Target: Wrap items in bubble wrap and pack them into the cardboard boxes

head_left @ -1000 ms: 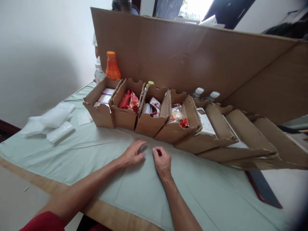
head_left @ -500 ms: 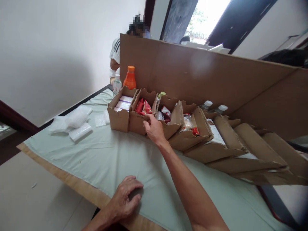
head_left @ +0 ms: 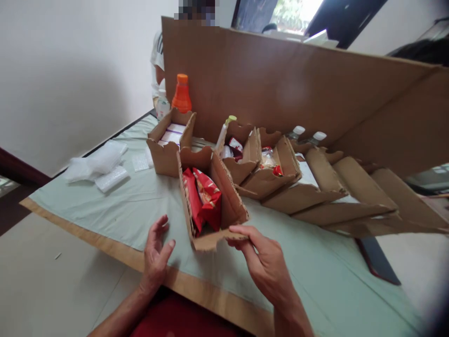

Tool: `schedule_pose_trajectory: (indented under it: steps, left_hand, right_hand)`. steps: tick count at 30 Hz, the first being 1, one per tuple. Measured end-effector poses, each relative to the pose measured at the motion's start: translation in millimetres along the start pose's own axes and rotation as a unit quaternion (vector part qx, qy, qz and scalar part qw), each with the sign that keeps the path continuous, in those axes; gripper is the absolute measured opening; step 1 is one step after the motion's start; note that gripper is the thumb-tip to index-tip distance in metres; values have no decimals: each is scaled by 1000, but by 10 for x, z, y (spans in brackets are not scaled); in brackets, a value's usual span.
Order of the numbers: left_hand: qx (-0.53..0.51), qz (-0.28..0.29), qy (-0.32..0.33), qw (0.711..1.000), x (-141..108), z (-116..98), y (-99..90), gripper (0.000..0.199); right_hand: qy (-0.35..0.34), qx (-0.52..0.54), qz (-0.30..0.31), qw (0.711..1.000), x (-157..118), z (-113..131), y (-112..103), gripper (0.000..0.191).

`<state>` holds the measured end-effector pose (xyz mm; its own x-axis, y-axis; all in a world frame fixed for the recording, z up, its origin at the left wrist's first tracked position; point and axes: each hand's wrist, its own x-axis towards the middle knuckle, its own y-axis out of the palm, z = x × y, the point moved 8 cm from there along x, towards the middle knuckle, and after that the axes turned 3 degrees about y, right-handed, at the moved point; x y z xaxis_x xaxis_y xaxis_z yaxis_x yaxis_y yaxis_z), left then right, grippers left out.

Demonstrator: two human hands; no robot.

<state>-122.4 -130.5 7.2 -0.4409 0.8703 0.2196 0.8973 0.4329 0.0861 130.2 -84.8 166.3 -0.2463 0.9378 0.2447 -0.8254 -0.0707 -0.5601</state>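
My right hand (head_left: 264,262) grips the near edge of a cardboard box (head_left: 233,196), thumb and fingers pinched on its rim. Red snack packets (head_left: 203,199) lie inside that box, which sits forward of the row, tilted toward me. To its left, my left hand (head_left: 157,250) hovers by the table's front edge, fingers apart and holding nothing. Behind on the left stands a cardboard box of small white cartons (head_left: 171,135). A box with a dark red pack (head_left: 235,146) and a box with a clear packet (head_left: 268,159) are to the right.
More cardboard boxes (head_left: 365,182) lean in a row to the right. Bubble wrap (head_left: 105,164) lies on the left of the green cloth (head_left: 140,220). An orange bottle (head_left: 182,95) and a clear bottle stand before a tall cardboard panel (head_left: 245,79). A person sits behind it.
My right hand has pulled the box of red packets out of the row, toward me. My left hand has lifted and turned, fingers spreading. The view has tipped down slightly.
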Motion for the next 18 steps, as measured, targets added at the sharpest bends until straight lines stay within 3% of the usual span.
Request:
schedule_pose_trajectory:
  steps: [3,5,8,10,12,14,18]
  left_hand:
    - [-10,7,10,1000,24,-70,14,60]
    - [2,38,17,999,28,-140,68,62]
    - [29,107,28,993,-13,-219,189,65]
    - [42,162,30,985,-78,-223,293,67]
    - [51,203,16,978,-151,-179,390,71]
    - [65,228,-11,971,-207,-115,480,72]
    - [90,267,-37,959,-229,-97,679,62]
  right_hand:
    - [-7,-33,15,999,-388,-80,-363,24]
    - [21,-59,-27,998,-610,-269,-643,22]
    - [126,-51,-215,967,-1018,-717,-1174,29]
    - [182,-25,-308,933,-1331,-992,-1393,57]
    - [203,-27,-288,935,-1522,-1173,-1391,78]
    - [208,-59,-204,955,-1610,-1273,-1211,80]
    - [225,-101,-77,966,-1626,-1351,-645,48]
